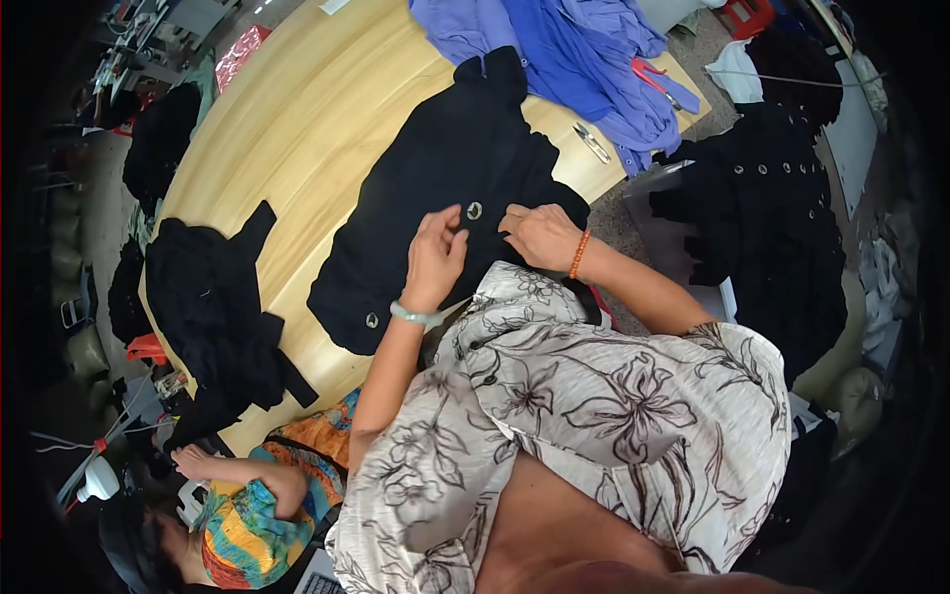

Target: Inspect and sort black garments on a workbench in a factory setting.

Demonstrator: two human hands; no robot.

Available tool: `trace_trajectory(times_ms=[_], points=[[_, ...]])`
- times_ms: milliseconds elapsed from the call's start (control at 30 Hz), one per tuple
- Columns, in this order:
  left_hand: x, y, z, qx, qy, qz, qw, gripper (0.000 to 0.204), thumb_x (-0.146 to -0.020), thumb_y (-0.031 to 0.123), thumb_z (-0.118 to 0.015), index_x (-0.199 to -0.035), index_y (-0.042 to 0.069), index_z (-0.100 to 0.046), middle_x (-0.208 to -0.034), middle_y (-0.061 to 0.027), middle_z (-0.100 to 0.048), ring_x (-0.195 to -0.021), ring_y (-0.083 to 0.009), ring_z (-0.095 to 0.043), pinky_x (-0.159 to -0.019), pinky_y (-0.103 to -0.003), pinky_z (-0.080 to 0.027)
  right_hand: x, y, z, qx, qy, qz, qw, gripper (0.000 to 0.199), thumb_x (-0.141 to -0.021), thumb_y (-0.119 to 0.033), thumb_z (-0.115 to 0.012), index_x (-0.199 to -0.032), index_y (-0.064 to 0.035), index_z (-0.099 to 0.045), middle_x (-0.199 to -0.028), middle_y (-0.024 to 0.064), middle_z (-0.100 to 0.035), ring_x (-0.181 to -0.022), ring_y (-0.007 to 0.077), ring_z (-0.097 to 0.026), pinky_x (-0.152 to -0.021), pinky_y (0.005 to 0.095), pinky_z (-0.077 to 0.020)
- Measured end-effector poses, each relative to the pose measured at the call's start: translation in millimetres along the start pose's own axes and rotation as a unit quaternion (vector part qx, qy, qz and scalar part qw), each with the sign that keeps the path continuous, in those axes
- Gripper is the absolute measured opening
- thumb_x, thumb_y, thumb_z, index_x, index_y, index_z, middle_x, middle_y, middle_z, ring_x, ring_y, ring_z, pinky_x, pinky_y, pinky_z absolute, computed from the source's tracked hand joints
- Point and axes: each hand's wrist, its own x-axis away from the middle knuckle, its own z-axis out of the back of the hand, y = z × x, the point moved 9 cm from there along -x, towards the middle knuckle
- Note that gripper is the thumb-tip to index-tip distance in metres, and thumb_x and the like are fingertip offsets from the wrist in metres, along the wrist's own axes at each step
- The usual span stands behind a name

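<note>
A black garment lies spread on the table before me, with a shiny oval ring on it and a similar ring near its lower left. My left hand, a pale bangle at the wrist, rests just left of the upper ring, fingers loosely bent and apart with nothing visible in them. To the right of that ring is my right hand, wearing an orange bead bracelet. Its fingers are curled together, pinching the black cloth; the fingertips are partly hidden.
Purple-blue garments are heaped at the table's far side, beside thread snips and a red-handled tool. Another black garment lies at left. A co-worker sits at lower left. Dark ringed clothing hangs at right.
</note>
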Motion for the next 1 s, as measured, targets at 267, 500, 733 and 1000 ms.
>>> trace_trajectory(times_ms=[267, 500, 733, 1000], points=[[-31.8, 3.1, -50.6, -0.008, -0.077, 0.051, 0.996, 0.014, -0.075, 0.001, -0.071, -0.088, -0.001, -0.066, -0.079, -0.0130, -0.063, -0.066, -0.0235, -0.064, -0.064, -0.033, -0.051, 10.1, 7.0, 9.7, -0.010, 0.041, -0.015, 0.999, 0.012, -0.082, -0.012, -0.064, -0.089, -0.0045, -0.058, -0.088, 0.0122, -0.059, -0.074, 0.0327, -0.064, -0.062, 0.0429, -0.0506], [-30.0, -40.3, -64.0, 0.283, -0.057, 0.197, 0.937, 0.010, -0.078, -0.007, -0.067, -0.084, 0.000, -0.069, -0.075, -0.0038, -0.068, -0.064, -0.0085, -0.060, -0.059, -0.022, -0.049, 2.3, 7.1, 8.4, -0.077, 0.070, 0.006, 0.995, 0.024, -0.079, -0.011, -0.064, -0.100, -0.0085, -0.052, -0.093, 0.0140, -0.057, -0.082, 0.0362, -0.061, -0.074, 0.0467, -0.0474], [-18.2, -55.0, -68.1, 0.302, -0.085, 0.257, 0.914, 0.007, -0.079, 0.001, -0.071, -0.085, 0.005, -0.069, -0.076, -0.0009, -0.068, -0.061, -0.0061, -0.056, -0.053, -0.019, -0.043, 8.5, 3.2, 13.3, -0.078, 0.107, 0.004, 0.991, 0.043, -0.078, -0.012, -0.068, -0.115, -0.0046, -0.048, -0.094, 0.0181, -0.059, -0.082, 0.0377, -0.063, -0.069, 0.0456, -0.0511], [-0.1, -20.9, -51.8, 0.176, -0.090, 0.054, 0.979, 0.035, -0.078, 0.008, -0.076, -0.109, -0.002, -0.063, -0.087, -0.0055, -0.064, -0.077, -0.0123, -0.063, -0.072, -0.026, -0.051, -3.8, 13.3, 0.6, -0.070, 0.019, 0.016, 0.997, 0.035, -0.080, -0.021, -0.065, -0.106, 0.0009, -0.058, -0.094, 0.0196, -0.062, -0.084, 0.0393, -0.063, -0.072, 0.0459, -0.0518]])
